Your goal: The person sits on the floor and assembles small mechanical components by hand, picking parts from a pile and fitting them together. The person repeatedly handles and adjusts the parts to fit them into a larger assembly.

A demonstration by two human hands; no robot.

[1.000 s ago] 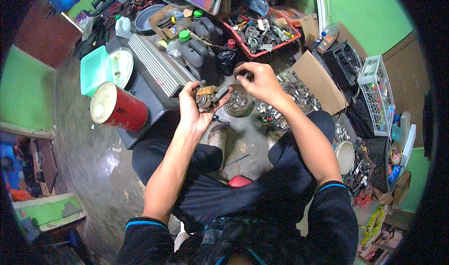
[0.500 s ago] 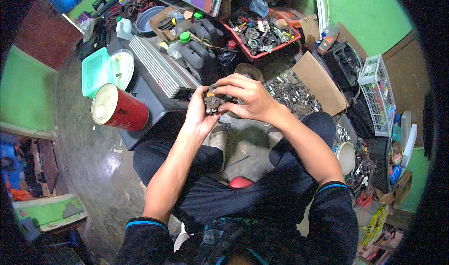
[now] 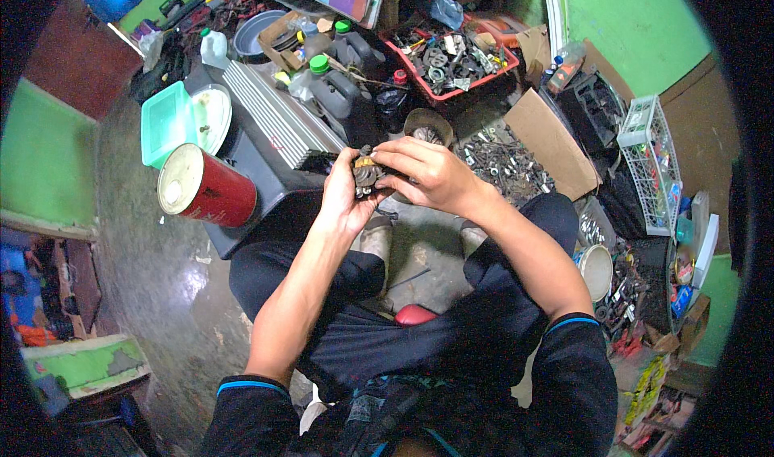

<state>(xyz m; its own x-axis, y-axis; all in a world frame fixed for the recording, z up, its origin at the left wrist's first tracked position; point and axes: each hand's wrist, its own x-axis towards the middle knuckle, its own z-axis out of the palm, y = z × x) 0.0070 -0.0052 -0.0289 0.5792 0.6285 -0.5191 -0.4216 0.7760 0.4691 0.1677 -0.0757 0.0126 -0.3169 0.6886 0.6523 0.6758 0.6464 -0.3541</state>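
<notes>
Fingers and palm of the left hand [image 3: 343, 197] cradle a dark, grimy-looking, irregular metal part [image 3: 367, 180] with an ochre patch near its top, while the right hand [image 3: 435, 171] meets it from the other side, thumb and fingertips bent in against it. Whether those right fingertips truly grip it, or press some smaller piece to it, I cannot tell, because they cover that side. I judge the step to be close two-handed work on the part, and the next move seems to me to call for a steady left palm and small, careful motions of the right fingers. Just beyond the right hand I see a round, dull-brown, dish-like container [image 3: 428, 117], and right of that hand a loose heap of small grey metal pieces [image 3: 506, 163]. Well to the left of the left hand, a red cylindrical can with a pale lid [image 3: 218, 189] carries dark marks too small for me to read; far right of the right hand, some blue packaging [image 3: 682, 298] is equally illegible.
</notes>
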